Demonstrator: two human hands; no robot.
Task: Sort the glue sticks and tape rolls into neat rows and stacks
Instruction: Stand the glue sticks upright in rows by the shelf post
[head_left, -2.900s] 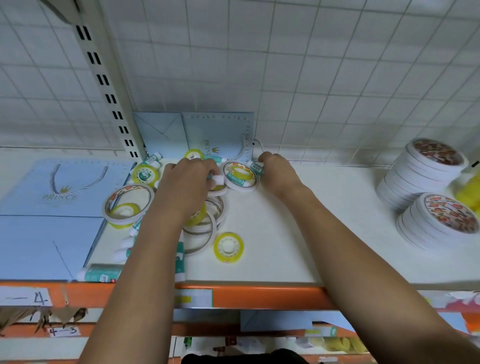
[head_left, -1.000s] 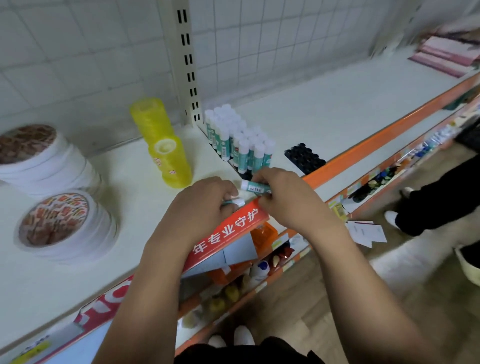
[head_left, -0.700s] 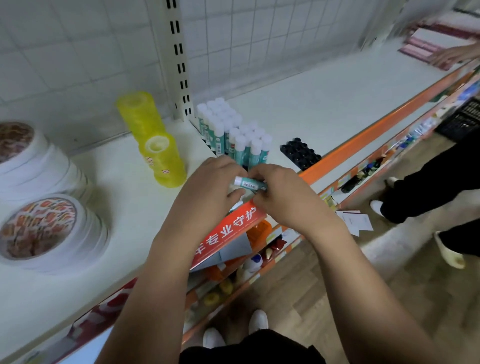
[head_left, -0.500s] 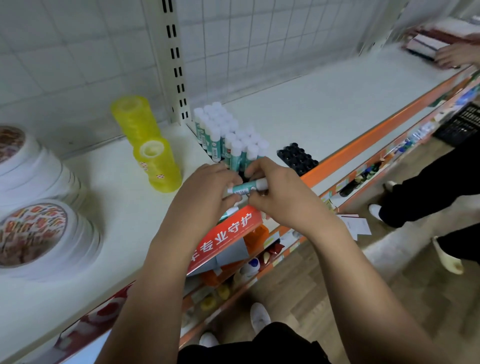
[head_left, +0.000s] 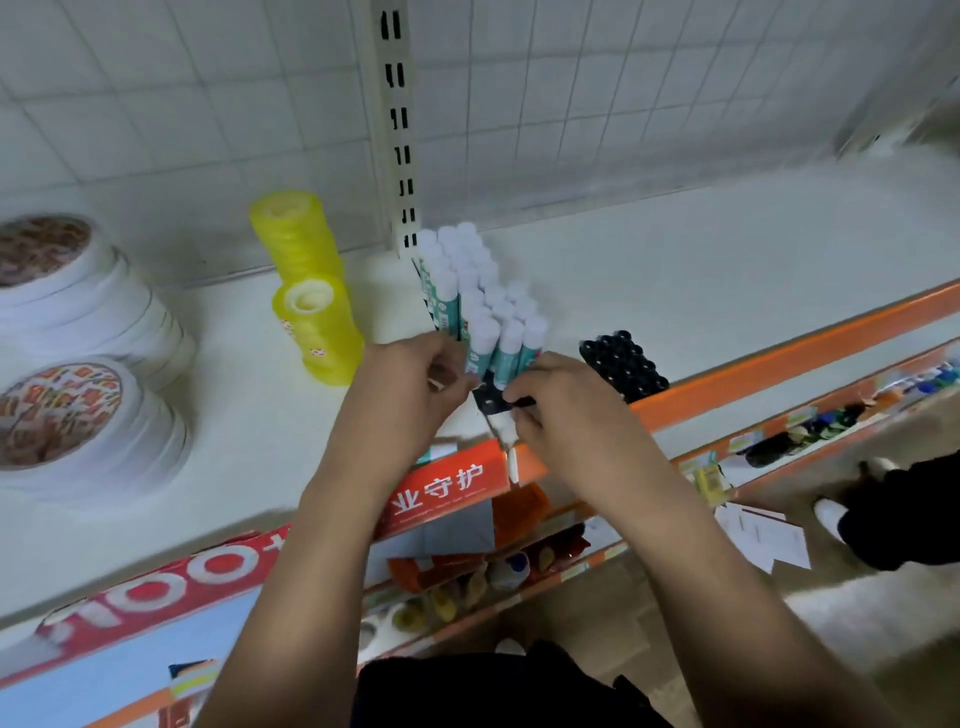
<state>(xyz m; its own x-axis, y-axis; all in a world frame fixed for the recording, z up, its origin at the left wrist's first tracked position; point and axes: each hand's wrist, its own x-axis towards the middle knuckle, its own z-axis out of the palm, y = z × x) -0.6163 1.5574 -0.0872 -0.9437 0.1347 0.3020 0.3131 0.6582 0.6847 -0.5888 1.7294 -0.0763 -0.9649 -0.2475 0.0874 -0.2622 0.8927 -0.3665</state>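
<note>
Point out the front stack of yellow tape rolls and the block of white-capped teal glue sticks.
front stack of yellow tape rolls (head_left: 332, 345): head view, on its side wall.
block of white-capped teal glue sticks (head_left: 469, 277): head view, on a white cap mid-block.

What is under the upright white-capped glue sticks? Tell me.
A black holed tray shows at their near edge; the glue sticks, left hand and right hand cover the rest.

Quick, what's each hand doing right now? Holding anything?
Left hand: fingers curled against the front glue stick; a firm grip cannot be told.
Right hand: pinching a loose glue stick.
</note>
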